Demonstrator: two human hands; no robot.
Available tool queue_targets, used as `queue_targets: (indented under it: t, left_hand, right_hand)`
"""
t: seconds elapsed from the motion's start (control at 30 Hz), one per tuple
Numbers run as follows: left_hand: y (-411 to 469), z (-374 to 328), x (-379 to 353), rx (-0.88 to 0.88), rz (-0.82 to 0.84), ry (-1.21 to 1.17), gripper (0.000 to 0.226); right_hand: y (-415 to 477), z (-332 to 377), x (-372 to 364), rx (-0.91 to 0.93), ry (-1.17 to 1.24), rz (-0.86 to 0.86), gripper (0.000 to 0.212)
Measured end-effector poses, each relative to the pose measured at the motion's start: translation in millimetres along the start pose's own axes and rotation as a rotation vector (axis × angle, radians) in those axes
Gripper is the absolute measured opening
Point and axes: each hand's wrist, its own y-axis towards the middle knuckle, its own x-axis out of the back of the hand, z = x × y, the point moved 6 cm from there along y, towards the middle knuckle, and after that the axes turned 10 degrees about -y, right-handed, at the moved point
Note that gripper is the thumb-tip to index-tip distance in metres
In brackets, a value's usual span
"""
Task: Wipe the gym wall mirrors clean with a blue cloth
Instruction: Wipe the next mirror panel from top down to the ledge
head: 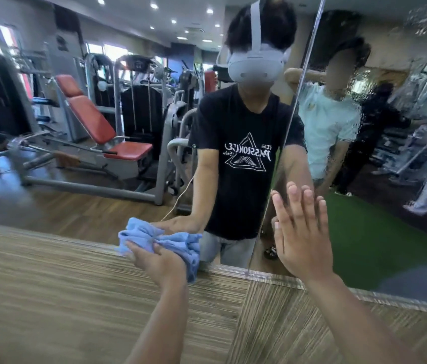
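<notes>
Left hand (pixel 154 262) grips the blue cloth (pixel 178 243) — soft, light, best bunched mid-fold; right hand (pixel 302 232), at three o'clock, lies flat on the mirror (pixel 390 219).

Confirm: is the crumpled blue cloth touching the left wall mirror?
Touching. Head view: the crumpled blue cloth meets its own reflection on the left wall mirror with no gap.

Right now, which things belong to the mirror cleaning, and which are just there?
Part of the job: blue cloth, gripped by the left hand; left mirror; droplet-covered right mirror, with the right hand flat on it.
Just there: striped wall panel; red bench and pale-shirted person, both reflections.
</notes>
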Motion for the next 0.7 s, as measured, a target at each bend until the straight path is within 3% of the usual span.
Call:
queue_targets:
  t: [0.2,0.47,0.7]
  left_hand:
    - [-67,20,-30,0.029,0.109,0.010,0.067]
    - [-23,13,-11,-0.002,-0.038,0.055,0.062]
    - [-79,22,-36,0.024,0.013,0.032,0.066]
  right_hand:
    - [-1,0,-9,0.015,-0.004,-0.025,0.071]
    - [-1,-1,-10,0.038,-0.002,-0.042,0.062]
    - [-2,0,-13,0.031,-0.024,-0.058,0.062]
